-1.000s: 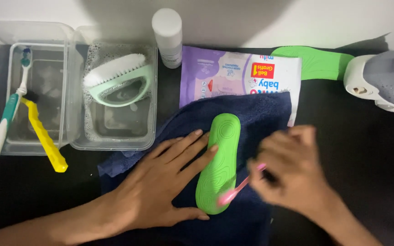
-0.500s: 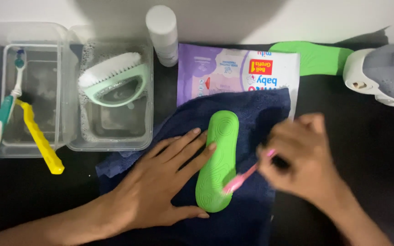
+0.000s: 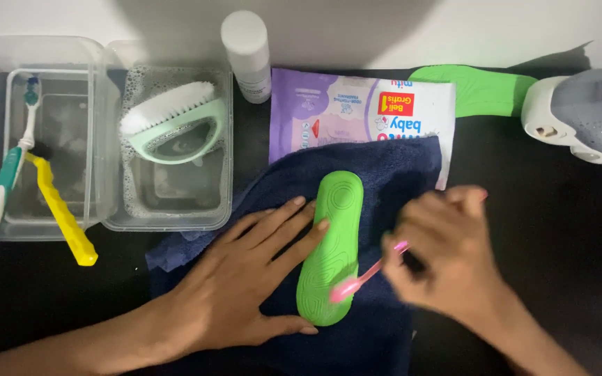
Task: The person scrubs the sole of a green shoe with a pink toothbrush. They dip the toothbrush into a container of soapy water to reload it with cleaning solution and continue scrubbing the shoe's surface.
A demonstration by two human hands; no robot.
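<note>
L hand (image 3: pixel 245 292) spread flat, steadying green insole (image 3: pixel 332 251) at its left edge on navy towel (image 3: pixel 384 174). R hand (image 3: pixel 447 257) clamped on pink toothbrush (image 3: pixel 360 278), bristles at right edge. Bare dark table (image 3: pixel 566 230) to the right.

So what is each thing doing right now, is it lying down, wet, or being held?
Green insole: flat on the towel, being scrubbed.
Pink toothbrush: held, bristles on the insole.
Left hand: pressing the insole's edge.
Right hand: gripping the toothbrush.
Blue towel: spread out, rumpled.
Scrub brush: resting over the soapy tub.
White bottle: upright, capped.
Wipes pack: flat.
</note>
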